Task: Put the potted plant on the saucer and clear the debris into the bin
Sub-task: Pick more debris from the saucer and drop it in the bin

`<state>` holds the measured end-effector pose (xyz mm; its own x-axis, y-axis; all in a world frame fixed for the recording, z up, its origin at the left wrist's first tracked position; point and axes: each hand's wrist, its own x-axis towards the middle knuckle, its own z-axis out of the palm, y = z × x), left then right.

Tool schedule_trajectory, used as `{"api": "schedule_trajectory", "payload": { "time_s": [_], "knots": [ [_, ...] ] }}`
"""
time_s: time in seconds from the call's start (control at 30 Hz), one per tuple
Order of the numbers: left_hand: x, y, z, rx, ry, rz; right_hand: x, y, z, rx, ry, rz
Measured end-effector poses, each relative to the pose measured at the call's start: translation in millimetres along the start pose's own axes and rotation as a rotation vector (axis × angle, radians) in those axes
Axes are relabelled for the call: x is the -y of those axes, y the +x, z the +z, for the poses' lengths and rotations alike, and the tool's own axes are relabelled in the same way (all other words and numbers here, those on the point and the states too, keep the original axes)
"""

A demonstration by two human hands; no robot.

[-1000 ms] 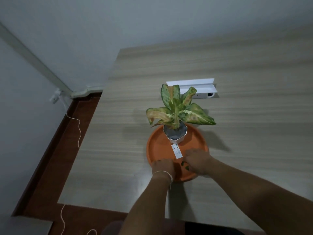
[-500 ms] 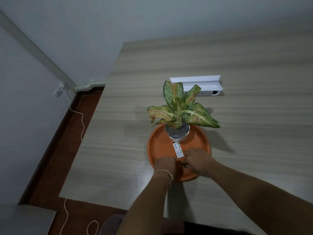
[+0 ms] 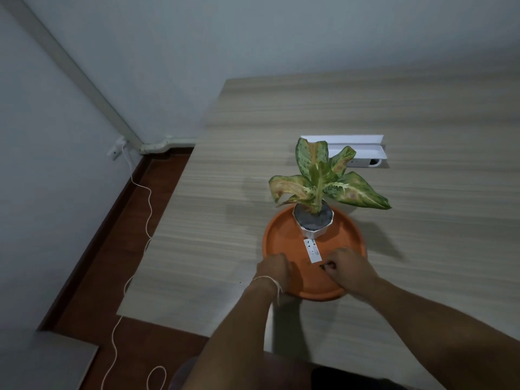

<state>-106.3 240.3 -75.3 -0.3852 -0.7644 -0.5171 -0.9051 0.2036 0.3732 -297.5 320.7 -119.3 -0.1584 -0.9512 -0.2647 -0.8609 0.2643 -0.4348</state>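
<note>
The potted plant [image 3: 314,224], a white faceted pot with mottled green and orange leaves, stands upright at the far side of the orange saucer [image 3: 284,237]. A white label [image 3: 312,250] hangs from the pot onto the saucer. My left hand [image 3: 274,270] curls over the saucer's near left rim. Just right of it, my right hand [image 3: 350,270] rests inside the near rim, its fingertips pinched on a small dark green bit of debris [image 3: 324,266]. No bin is in view.
The saucer sits near the front left of a wood-grain table [image 3: 225,220]. A white power strip box [image 3: 363,153] lies behind the plant. Left of the table a white cord [image 3: 140,220] trails over the dark floor.
My right hand's fingers have closed on the dark debris on the saucer. My head has shifted slightly. The pot, the saucer and my left hand stay put.
</note>
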Motion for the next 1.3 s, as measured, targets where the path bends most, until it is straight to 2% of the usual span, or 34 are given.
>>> {"api": "schedule_trajectory", "payload": {
  "time_s": [0.17,0.37,0.53,0.73,1.0,1.17,1.3],
  "knots": [
    [54.7,-28.7,-23.2,-0.205,-0.150,0.049,53.0,2.5,-4.9,-0.066,0.054,0.011],
    [146.5,-86.6,-40.5,-0.318,-0.240,-0.052,144.6,1.4,21.0,0.020,0.067,-0.133],
    [245.0,-158.0,-39.9,-0.404,-0.317,-0.205,240.9,-15.0,56.0,0.130,0.056,-0.324],
    [335.6,-242.3,-23.2,-0.557,-0.575,-0.491,346.2,-42.1,116.6,0.275,-0.006,-0.530],
    [404.1,-295.2,3.2,-0.518,-0.582,-0.557,432.8,-79.9,187.4,0.459,-0.084,-0.681],
    [418.4,-308.6,11.1,-0.502,-0.566,-0.512,447.7,-90.7,215.4,0.539,-0.141,-0.711],
    [428.6,-316.0,11.1,-0.492,-0.507,-0.470,454.3,-93.0,224.5,0.524,-0.186,-0.729]
  ]
}}
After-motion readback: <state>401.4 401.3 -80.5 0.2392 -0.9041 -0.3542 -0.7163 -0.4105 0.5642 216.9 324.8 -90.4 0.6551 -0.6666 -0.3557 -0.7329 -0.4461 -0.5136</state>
